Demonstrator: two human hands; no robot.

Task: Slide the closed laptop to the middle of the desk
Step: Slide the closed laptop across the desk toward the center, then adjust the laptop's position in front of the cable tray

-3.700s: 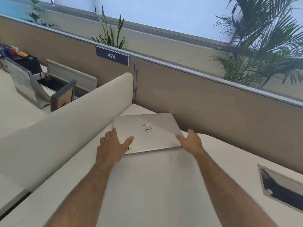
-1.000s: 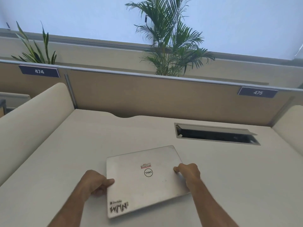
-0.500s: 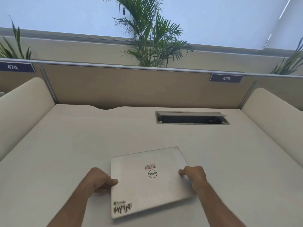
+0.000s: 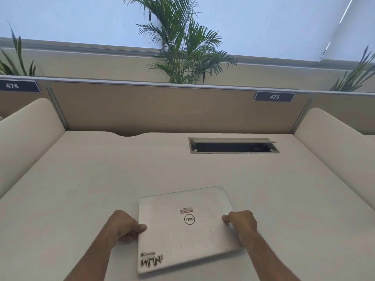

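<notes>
Head view: closed laptop (image 4: 185, 226) flat on tabletop (image 4: 101, 179), left hand (image 4: 123, 227) and right hand (image 4: 242, 221) fingers grasping opposite side edges, apparently to steer its slide.

Laptop (image 4: 188, 228): matt silvery metal-look lid, glossy stickers between both gripping hands | Desk (image 4: 101, 179): smooth matt off-white laminate beyond the grip | Partition (image 4: 162, 108): tan cloth-like panel, metal-look trim

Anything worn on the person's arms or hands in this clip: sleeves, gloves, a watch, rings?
Nothing visible. Both forearms are bare up to the frame's lower edge, with no sleeve cuffs in view. The left hand and right hand show no gloves, watch or wristband; rings cannot be ruled out on curled fingers.
</notes>
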